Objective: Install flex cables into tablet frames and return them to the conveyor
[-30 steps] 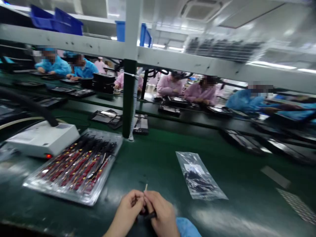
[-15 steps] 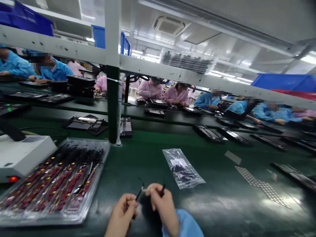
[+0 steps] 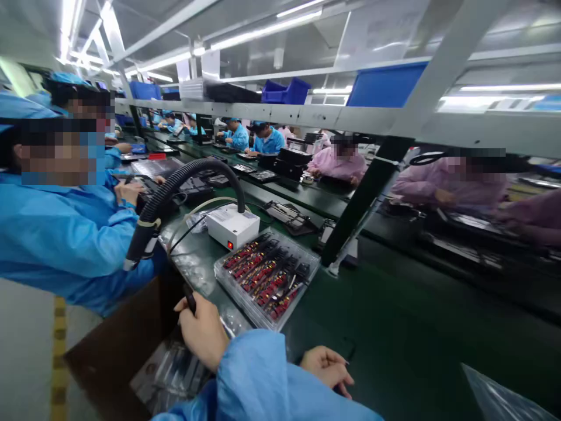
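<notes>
My right arm, in a blue sleeve, crosses to the left. My right hand (image 3: 204, 327) is closed around a slim dark stick-like tool (image 3: 189, 297), above a brown box (image 3: 118, 351) with clear plastic bags (image 3: 175, 371) in it. My left hand (image 3: 326, 368) stays over the green bench, partly hidden behind the right sleeve. Its fingers are curled round a thin black cable (image 3: 350, 349), of which only a short bit shows. A clear tray (image 3: 313, 266) of red and black parts with wires lies beyond both hands.
Behind the tray stands a white box (image 3: 234, 225) with a red switch and a bent black hose (image 3: 197, 166). A co-worker in blue (image 3: 65, 228) sits close on the left. A slanted post (image 3: 362, 204) rises right of the tray. A plastic bag (image 3: 504, 392) lies at lower right.
The view has swung left, so the tray and post appear further right. My right hand has left my left hand and crossed over to the box on the left with the dark tool.
</notes>
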A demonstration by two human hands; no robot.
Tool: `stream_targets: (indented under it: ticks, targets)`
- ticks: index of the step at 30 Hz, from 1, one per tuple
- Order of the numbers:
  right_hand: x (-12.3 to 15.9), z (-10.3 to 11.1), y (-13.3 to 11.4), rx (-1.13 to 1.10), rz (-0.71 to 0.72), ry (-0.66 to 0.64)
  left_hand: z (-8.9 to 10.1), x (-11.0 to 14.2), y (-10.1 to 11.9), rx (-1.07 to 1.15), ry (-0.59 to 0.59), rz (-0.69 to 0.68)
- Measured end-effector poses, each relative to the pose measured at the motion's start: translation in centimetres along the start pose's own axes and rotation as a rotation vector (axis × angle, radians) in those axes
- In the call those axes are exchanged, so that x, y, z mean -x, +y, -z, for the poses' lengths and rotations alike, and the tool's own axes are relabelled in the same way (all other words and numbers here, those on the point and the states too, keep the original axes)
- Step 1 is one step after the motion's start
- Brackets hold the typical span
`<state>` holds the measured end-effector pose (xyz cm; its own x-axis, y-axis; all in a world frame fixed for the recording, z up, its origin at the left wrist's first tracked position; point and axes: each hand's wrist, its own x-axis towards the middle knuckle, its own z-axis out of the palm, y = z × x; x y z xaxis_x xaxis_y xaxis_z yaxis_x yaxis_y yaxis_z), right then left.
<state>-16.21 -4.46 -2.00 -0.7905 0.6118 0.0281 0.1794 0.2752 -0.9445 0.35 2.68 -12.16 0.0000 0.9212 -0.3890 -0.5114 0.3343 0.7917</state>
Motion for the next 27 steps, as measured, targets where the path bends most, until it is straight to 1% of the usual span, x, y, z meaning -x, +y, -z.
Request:
stream_targets:
  ticks: [3, 6, 11, 15, 18, 20, 22, 24, 27]
  targets:
    - [-1.5, -0.4, -0.2, 0.053, 0.066, 0.018, 0.0, -0.1, 0.2, 0.019, 0.019, -0.033]
    - [-1.4, 0.0, 0.5, 0.070, 0.123, 0.003, -0.3, -0.2, 0.0, 0.018, 0.019, -0.041]
    - [0.0, 0.7, 1.5, 0.102, 0.191, 0.046, -0.9, 0.2, -0.4, -0.037, 0.035, -0.069]
    - [1.5, 0.6, 1.5, 0.096, 0.270, 0.010, -1.1, 0.7, -0.4, -0.099, 0.044, -0.105]
    - [2.9, 0.6, 1.3, 0.087, 0.332, -0.002, -1.0, 1.1, -0.5, -0.172, 0.052, -0.163]
    - [3.9, 1.1, 1.4, 0.062, 0.354, 0.008, -1.1, 1.4, -0.7, -0.230, 0.062, -0.219]
    - [5.0, 2.0, 1.5, 0.030, 0.390, 0.009, -1.2, 1.6, -1.0, -0.284, 0.075, -0.259]
    - [6.1, 3.6, 1.7, -0.006, 0.426, 0.025, -1.3, 1.8, -1.3, -0.329, 0.096, -0.284]
    - [8.6, 7.3, 2.3, -0.066, 0.446, 0.116, -1.2, 1.9, -1.3, -0.357, 0.122, -0.303]
